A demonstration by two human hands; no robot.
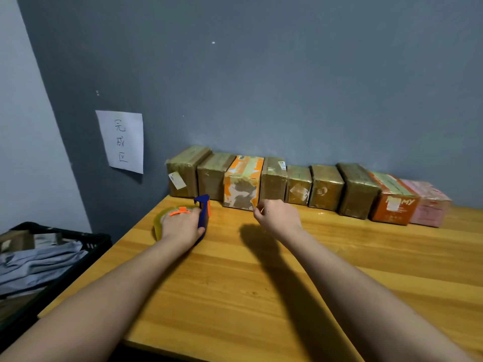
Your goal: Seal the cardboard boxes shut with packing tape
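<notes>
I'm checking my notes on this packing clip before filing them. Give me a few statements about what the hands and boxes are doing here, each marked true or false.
1. The left hand rests on the tape dispenser. True.
2. The right hand holds a pair of scissors. False: its fingers are curled in front of the orange and white box, with no scissors in view.
3. A row of boxes stands along the grey wall. True.
4. The pink box is at the left end of the row. False: it is at the right end.
5. The paper sign lies flat on the table. False: it is stuck on the wall.
</notes>
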